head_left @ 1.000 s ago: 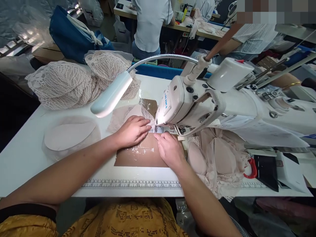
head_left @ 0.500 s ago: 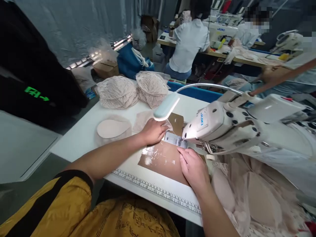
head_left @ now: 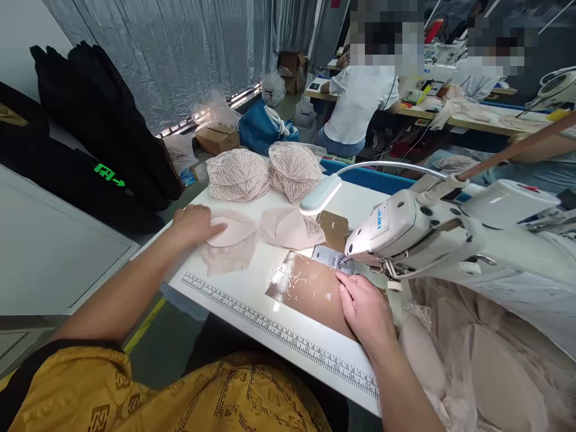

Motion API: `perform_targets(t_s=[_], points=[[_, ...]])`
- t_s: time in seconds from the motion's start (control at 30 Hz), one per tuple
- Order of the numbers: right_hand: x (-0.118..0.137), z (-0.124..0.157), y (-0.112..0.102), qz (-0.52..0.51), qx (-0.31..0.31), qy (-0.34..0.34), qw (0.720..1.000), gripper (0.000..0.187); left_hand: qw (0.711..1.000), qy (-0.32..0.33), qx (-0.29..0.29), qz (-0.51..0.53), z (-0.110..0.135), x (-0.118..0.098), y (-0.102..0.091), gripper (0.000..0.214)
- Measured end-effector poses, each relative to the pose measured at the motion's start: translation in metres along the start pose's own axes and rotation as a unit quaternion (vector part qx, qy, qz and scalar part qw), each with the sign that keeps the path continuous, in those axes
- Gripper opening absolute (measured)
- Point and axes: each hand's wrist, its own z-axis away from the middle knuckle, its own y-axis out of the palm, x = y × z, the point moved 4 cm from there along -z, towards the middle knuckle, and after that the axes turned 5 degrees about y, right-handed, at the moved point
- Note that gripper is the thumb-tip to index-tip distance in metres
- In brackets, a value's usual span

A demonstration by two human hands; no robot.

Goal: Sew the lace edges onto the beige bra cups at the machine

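Observation:
My left hand (head_left: 195, 225) reaches to the table's left side, its thumb stretched over a beige moulded bra cup (head_left: 231, 233) with sheer mesh around it. Part of its fingers is hidden behind the hand. A second cup with mesh and lace (head_left: 292, 229) lies to the right, close to the sewing machine (head_left: 405, 222). On the brown board (head_left: 310, 285) in front of the machine's metal plate (head_left: 327, 257) rests my right hand (head_left: 366, 309). Its index finger points toward the needle area, thumb a little apart, and nothing shows between them.
Two stacks of lace cups (head_left: 238, 174) stand at the table's back. A lamp (head_left: 320, 195) on a bendable neck hangs over the work area. A printed ruler (head_left: 279, 336) runs along the front edge. Beige cups and mesh (head_left: 499, 372) pile up at right. Co-workers sit beyond.
My left hand has moved left from the cloth beside the machine to the left cup. The lace-edged cup now lies uncovered by the hand. My right hand stays on the board; the view has shifted left.

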Motion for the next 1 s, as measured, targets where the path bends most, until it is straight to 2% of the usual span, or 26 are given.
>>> perform_targets(t_s=[0.03,0.1,0.13,0.2,0.27,0.33,0.4,0.43,0.47,0.5,0.6,0.67,0.77,0.87,0.93,1.0], points=[[0.000,0.000,0.000,0.000,-0.001,0.003,1.000,0.037,0.999,0.026,0.000,0.043,0.006,0.010,0.008,0.043],[0.001,0.000,-0.001,-0.007,-0.004,0.007,1.000,0.037,0.984,0.069,-0.041,0.157,0.022,0.022,0.020,0.035],[0.001,0.000,-0.002,-0.013,-0.005,0.008,1.000,0.037,0.969,0.080,-0.050,0.229,0.031,0.023,0.024,0.033],[0.003,0.000,-0.003,-0.020,-0.005,0.010,1.000,0.036,0.917,0.099,-0.013,0.385,0.048,0.013,0.028,0.035],[0.004,0.000,-0.004,-0.017,-0.002,0.017,1.000,0.036,0.843,0.134,0.085,0.514,0.061,-0.014,0.026,0.034],[0.004,-0.001,-0.006,-0.022,-0.001,0.029,0.999,0.036,0.771,0.200,0.185,0.575,0.067,-0.053,0.016,0.031],[0.004,0.000,-0.008,-0.050,-0.011,0.045,0.998,0.034,0.724,0.289,0.248,0.576,0.064,-0.096,0.005,0.029],[0.004,0.001,-0.010,-0.075,-0.023,0.054,0.995,0.033,0.716,0.329,0.265,0.555,0.060,-0.117,0.002,0.027],[0.003,0.002,-0.013,-0.102,-0.039,0.065,0.992,0.032,0.720,0.367,0.269,0.524,0.055,-0.137,0.002,0.027],[0.002,0.004,-0.016,-0.129,-0.057,0.077,0.987,0.031,0.738,0.395,0.256,0.483,0.047,-0.155,0.004,0.027],[0.001,0.008,-0.024,-0.186,-0.091,0.093,0.974,0.027,0.826,0.414,0.172,0.341,0.022,-0.196,0.017,0.018],[0.003,0.009,-0.026,-0.198,-0.077,0.072,0.975,0.027,0.848,0.421,0.130,0.295,0.009,-0.213,0.025,0.014],[0.009,0.008,-0.021,-0.161,-0.019,0.021,0.987,0.026,0.851,0.433,0.090,0.284,-0.004,-0.225,0.028,0.014],[0.012,0.006,-0.014,-0.095,0.011,0.005,0.995,0.022,0.889,0.398,0.028,0.226,-0.013,-0.225,0.023,0.014],[0.012,0.005,-0.012,-0.076,0.011,0.006,0.997,0.023,0.905,0.382,-0.035,0.182,-0.011,-0.223,0.016,0.017],[0.012,0.005,-0.011,-0.067,0.010,0.007,0.998,0.022,0.889,0.423,-0.088,0.150,0.000,-0.225,0.010,0.022]])
